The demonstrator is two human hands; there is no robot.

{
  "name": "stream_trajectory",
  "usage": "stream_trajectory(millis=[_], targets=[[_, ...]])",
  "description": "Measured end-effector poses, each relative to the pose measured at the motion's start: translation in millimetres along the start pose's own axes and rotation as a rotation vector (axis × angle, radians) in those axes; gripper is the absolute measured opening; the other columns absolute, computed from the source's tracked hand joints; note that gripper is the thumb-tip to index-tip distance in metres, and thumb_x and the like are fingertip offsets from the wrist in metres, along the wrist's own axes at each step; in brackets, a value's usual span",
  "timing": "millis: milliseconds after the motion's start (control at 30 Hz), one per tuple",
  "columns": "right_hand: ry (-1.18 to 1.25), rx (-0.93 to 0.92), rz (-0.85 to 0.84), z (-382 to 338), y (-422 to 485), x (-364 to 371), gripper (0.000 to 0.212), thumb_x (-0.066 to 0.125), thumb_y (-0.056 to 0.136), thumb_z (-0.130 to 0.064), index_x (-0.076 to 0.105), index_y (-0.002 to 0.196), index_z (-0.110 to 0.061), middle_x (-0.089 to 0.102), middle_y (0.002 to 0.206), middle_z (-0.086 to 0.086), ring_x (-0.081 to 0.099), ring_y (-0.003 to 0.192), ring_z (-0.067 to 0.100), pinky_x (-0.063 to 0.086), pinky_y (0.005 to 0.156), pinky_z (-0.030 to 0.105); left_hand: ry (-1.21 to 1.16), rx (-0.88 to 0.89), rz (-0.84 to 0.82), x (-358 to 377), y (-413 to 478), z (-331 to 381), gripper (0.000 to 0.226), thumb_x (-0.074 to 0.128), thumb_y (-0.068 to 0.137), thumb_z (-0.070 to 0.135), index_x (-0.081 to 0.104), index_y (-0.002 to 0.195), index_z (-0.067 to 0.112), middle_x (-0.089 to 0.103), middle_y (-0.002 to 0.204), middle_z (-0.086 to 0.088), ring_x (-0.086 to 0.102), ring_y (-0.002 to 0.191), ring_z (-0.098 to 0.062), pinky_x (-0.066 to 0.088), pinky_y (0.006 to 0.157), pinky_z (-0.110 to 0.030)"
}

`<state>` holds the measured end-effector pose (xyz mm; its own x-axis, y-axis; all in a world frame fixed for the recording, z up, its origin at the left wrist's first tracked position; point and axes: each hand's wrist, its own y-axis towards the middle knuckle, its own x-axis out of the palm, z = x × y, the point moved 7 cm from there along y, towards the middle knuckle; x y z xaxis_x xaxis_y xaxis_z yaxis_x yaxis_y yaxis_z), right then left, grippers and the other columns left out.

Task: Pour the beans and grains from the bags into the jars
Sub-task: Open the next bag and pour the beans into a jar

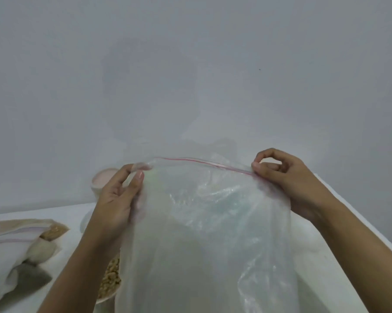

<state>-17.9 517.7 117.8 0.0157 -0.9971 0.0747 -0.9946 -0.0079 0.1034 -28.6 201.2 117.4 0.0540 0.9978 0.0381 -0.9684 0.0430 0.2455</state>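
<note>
A large clear zip bag [204,233] with a red seal line hangs upright in front of me, held at its top edge by both hands. My left hand [118,199] pinches the top left corner. My right hand [290,179] pinches the seal at the top right. Behind the bag's lower left, a jar [110,283] with tan beans inside shows partly. Further back, just left of my left hand, stands a second jar [101,179] with a pale pinkish opening, mostly hidden by that hand.
On the white table [70,213] at the left lie several zip bags [14,242] with tan, whitish and grey contents. A plain grey wall rises behind. The table's right edge [360,211] runs diagonally past my right forearm.
</note>
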Motion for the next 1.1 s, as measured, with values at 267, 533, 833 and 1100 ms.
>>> stream_trajectory(millis=[267, 533, 833, 1100], targets=[[0.428, 0.202, -0.069, 26, 4, -72, 0.023, 0.064, 0.087, -0.003, 0.076, 0.108, -0.004, 0.072, 0.121, 0.017, 0.072, 0.107, 0.023, 0.058, 0.092, 0.029, -0.183, -0.013, 0.156, 82, -4, -35, 0.019, 0.051, 0.101, 0.031, 0.066, 0.113, 0.032, 0.050, 0.089, -0.014, 0.043, 0.074, -0.027, 0.040, 0.060, -0.027], [0.234, 0.283, 0.138, 59, 26, -136, 0.016, 0.056, 0.103, -0.016, 0.065, 0.111, -0.006, 0.077, 0.098, 0.013, 0.076, 0.075, 0.022, 0.049, 0.085, 0.037, 0.011, -0.334, -0.050, 140, 4, -80, 0.056, 0.038, 0.097, 0.061, 0.063, 0.133, 0.026, 0.075, 0.113, -0.004, 0.072, 0.102, -0.018, 0.055, 0.089, -0.038], [0.278, 0.598, 0.252, 88, 32, -169, 0.037, 0.065, 0.098, -0.029, 0.071, 0.127, -0.006, 0.076, 0.104, 0.008, 0.073, 0.083, 0.022, 0.061, 0.078, 0.034, 0.556, -0.341, -0.339, 163, -2, -117, 0.055, 0.029, 0.097, 0.070, 0.063, 0.115, 0.031, 0.068, 0.111, 0.011, 0.065, 0.104, -0.005, 0.049, 0.095, -0.024], [0.292, 0.614, 0.168, 105, 19, -156, 0.024, 0.059, 0.103, -0.023, 0.072, 0.098, -0.003, 0.074, 0.065, 0.006, 0.069, 0.047, 0.019, 0.050, 0.038, 0.024, 0.332, -0.585, -0.413, 137, -60, -126, 0.085, 0.052, 0.072, 0.091, 0.061, 0.127, 0.027, 0.074, 0.095, -0.002, 0.068, 0.077, -0.019, 0.056, 0.077, -0.032]])
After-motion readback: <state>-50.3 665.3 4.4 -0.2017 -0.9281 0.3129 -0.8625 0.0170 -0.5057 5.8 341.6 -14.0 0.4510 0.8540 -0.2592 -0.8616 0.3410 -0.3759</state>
